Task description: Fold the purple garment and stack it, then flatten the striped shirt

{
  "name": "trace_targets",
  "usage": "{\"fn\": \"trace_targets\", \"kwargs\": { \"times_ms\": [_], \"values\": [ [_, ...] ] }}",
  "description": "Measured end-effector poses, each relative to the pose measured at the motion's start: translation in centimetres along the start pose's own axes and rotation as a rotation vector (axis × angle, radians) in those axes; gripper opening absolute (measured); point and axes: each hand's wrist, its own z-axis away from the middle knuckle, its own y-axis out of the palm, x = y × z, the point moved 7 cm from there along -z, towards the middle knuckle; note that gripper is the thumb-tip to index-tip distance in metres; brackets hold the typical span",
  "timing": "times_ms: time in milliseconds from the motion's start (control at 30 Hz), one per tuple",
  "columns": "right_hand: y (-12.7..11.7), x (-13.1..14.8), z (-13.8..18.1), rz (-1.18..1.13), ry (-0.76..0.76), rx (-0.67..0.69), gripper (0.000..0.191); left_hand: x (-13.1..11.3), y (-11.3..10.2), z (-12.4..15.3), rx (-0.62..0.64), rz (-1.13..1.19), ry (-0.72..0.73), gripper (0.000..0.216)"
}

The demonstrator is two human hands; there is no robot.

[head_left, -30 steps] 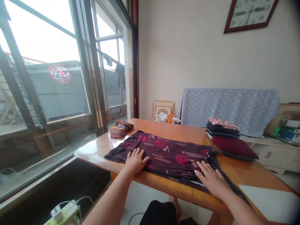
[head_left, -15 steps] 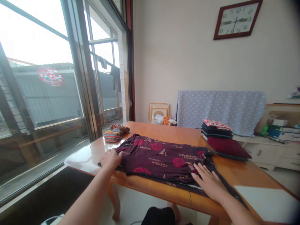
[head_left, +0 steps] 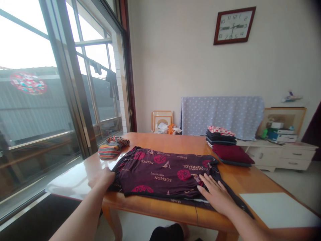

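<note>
You are pressing the dark maroon printed cloth garment point(head_left: 163, 174), lying lower centre on the orange wooden table point(head_left: 150, 208), with your right hand point(head_left: 215, 195) open, fingers spread flat. Your left hand point(head_left: 102, 178) is at its left edge; whether it is gripping, I cannot tell.

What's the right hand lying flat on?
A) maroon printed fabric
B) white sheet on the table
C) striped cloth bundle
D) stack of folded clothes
A. The right hand lies palm down with its fingers spread on the right end of the maroon printed fabric.
</note>
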Motion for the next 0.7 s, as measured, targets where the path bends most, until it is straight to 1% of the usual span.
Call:
{"fn": "trace_targets", "kwargs": {
  "times_ms": [67, 167, 233, 333, 433, 567, 700],
  "values": [
    [-0.1, 0.1, 0.1, -0.003, 0.003, 0.000, 0.072, -0.8, -0.3, 0.3, -0.081, -0.013, 0.019, 0.041],
    [-0.2, 0.1, 0.2, -0.019, 0.005, -0.009, 0.072, -3.0, -1.2, 0.9, -0.207, -0.035, 0.129, 0.043],
    [-0.4, 0.1, 0.1, -0.052, -0.002, -0.024, 0.070, -4.8, -1.5, 1.4, -0.242, -0.037, 0.210, 0.046],
    [-1.3, -0.1, -0.6, -0.168, -0.025, -0.067, 0.063, -7.5, -1.3, 1.8, -0.234, -0.029, 0.307, 0.047],
    [-3.0, -0.7, -1.8, -0.325, -0.027, -0.149, 0.056, -9.6, -0.1, 1.4, -0.180, -0.018, 0.384, 0.045],
    [-5.1, -1.7, -4.0, -0.438, -0.001, -0.247, 0.049, -11.3, 1.7, -0.6, -0.136, -0.016, 0.414, 0.038],
    [-5.9, -2.4, -7.2, -0.469, -0.018, -0.286, 0.041, -12.7, 2.5, -3.3, -0.132, 0.046, 0.444, 0.029]
  ]
}}
